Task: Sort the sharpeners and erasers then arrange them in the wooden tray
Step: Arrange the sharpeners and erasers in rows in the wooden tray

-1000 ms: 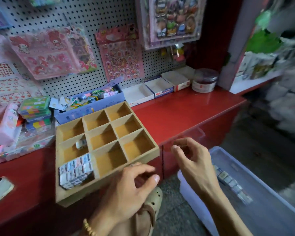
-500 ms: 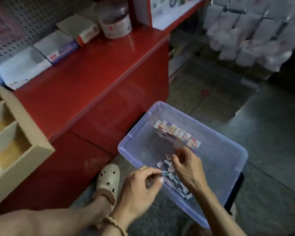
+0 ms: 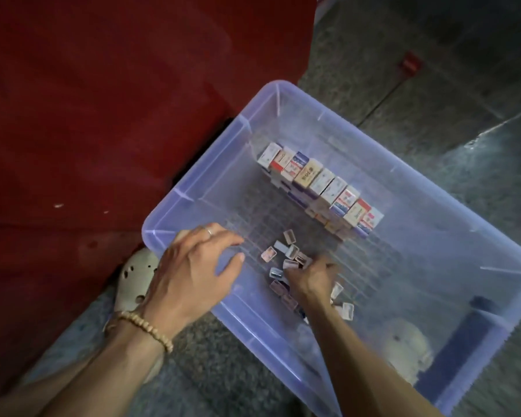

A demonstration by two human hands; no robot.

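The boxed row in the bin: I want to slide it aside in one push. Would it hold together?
Probably not. The row is many separate small boxes standing side by side along the bin floor, so a push at one end would likely buckle it. They look light and would slide easily on smooth plastic. Standing upright, some may tip.

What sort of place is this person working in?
Probably a small shop, though only a corner shows: a red counter front, a speckled stone floor, and a clear plastic bin holding a row of small boxed goods and loose little pieces.
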